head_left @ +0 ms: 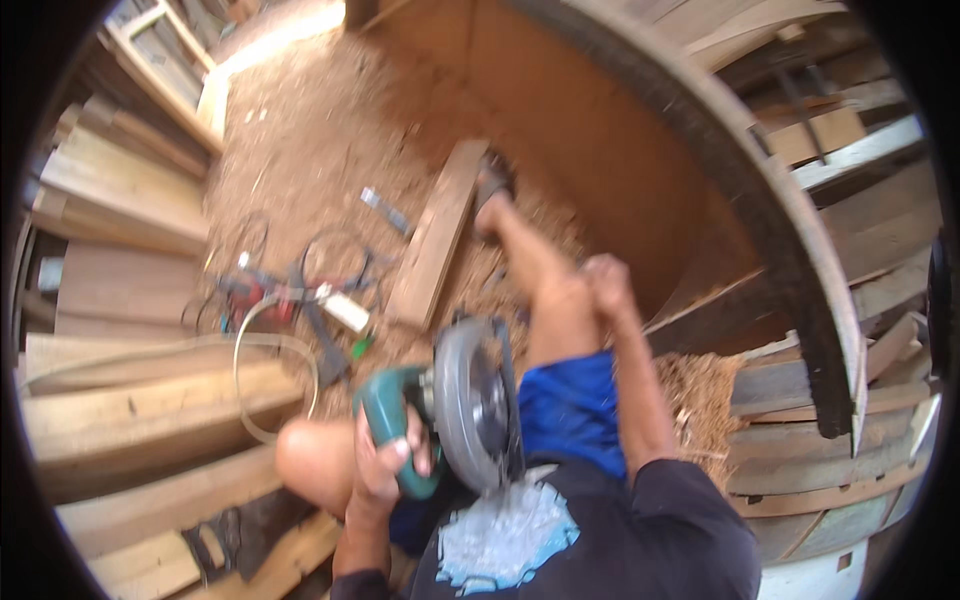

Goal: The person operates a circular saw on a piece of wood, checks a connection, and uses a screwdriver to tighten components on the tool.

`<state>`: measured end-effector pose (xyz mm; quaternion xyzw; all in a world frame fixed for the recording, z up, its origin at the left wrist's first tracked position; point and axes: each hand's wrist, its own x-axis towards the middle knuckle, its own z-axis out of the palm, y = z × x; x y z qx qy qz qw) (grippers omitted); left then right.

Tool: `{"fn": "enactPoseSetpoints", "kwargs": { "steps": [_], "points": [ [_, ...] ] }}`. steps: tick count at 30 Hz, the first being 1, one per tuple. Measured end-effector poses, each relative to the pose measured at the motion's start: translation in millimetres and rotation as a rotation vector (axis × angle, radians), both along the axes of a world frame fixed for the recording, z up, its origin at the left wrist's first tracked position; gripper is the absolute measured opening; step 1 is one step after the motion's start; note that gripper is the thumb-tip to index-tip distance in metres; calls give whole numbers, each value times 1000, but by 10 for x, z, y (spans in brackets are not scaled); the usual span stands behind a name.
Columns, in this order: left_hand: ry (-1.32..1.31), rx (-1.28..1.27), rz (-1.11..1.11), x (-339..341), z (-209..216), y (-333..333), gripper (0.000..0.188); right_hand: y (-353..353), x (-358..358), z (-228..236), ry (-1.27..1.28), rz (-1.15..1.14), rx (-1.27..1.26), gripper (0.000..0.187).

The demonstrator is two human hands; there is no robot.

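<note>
My left hand (393, 455) is wrapped round the green rear handle of a circular saw (475, 405). The saw is held up in front of my chest, over my lap, with its grey round guard and flat base turned on edge. My right hand (608, 285) rests against my outstretched leg at the knee, its fingers curled in; I see nothing in it, though the picture is slightly blurred. A thick wooden board (437, 235) lies on the dusty ground beyond the saw, beside my sandalled foot (493, 185).
Left of the board lie a chisel-like tool (387, 212), a red power tool (252, 300) among tangled cables, a white block (345, 310) and a small green object (361, 346). Stacked timber (150, 410) lines the left. A large brown panel (600, 130) and more planks (830, 440) stand right.
</note>
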<state>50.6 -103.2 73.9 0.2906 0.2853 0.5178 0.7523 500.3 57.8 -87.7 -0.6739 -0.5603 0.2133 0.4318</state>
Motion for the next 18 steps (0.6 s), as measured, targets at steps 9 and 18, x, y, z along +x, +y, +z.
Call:
{"fn": "enactPoseSetpoints", "kwargs": {
  "steps": [9,18],
  "points": [
    [-126,104,404,-563,215,-137,37,336,-1206,1387,-357,352,-348,30],
    [-264,40,572,-788,108,-231,26,570,-1062,-469,-696,493,-912,35]
  ]
}}
